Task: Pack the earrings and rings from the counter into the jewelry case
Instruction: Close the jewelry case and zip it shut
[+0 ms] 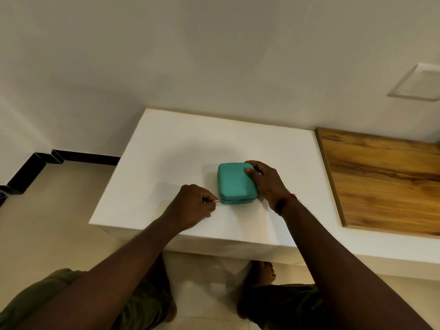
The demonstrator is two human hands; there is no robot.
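Observation:
A teal zippered jewelry case (232,182) lies closed on the white counter (166,151). My left hand (192,206) pinches the small metal zipper pull (216,200) at the case's front left corner. My right hand (264,179) grips the case's right side, thumb on the lid and fingers curled over the far right corner. No earrings or rings show on the counter.
A wooden panel (385,179) adjoins the counter on the right. White wall stands behind, with a square wall plate (416,83) at the upper right. Tiled floor (47,222) and a dark skirting lie to the left; my feet show below the counter edge.

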